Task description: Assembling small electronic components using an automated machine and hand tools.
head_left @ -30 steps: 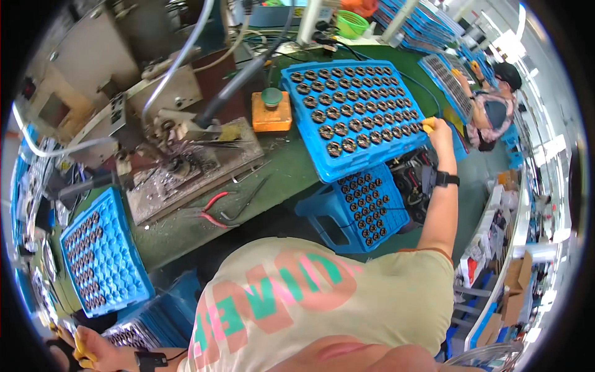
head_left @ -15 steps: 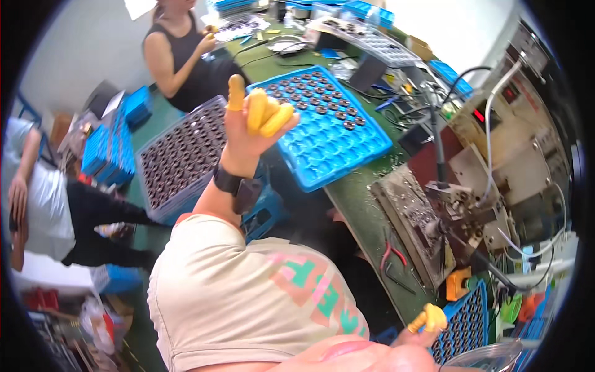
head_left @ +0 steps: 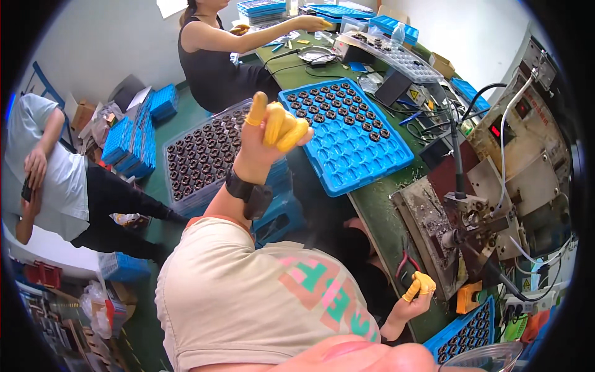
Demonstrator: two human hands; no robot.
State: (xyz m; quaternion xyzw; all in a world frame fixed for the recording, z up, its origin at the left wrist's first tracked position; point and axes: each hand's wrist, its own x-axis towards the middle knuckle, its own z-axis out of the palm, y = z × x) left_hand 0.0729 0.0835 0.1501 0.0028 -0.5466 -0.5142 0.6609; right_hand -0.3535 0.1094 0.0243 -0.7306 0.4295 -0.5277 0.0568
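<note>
My left hand (head_left: 277, 129) is raised beside the near corner of a blue tray (head_left: 361, 162) of small dark round parts. Yellow covers are on its fingers; one finger or the thumb points up and the others curl in. The curled fingers hide whatever they may hold. At the lower right, my right hand (head_left: 418, 292), also in yellow finger covers, is closed near red-handled pliers (head_left: 407, 261) on the green bench (head_left: 372, 217). What it holds, if anything, I cannot make out. Below it lies another blue tray of dark parts (head_left: 465, 335).
A greasy machine (head_left: 449, 239) with hoses stands at the right. A stacked tray of dark parts (head_left: 207, 152) is left of my arm. One person (head_left: 217, 56) sits at the far bench end; another person (head_left: 52, 167) stands at the left.
My right hand has moved up from beside the lower tray to near the pliers. The seated person's arm now stretches over the bench. The whole view has shifted; my left hand keeps its pose.
</note>
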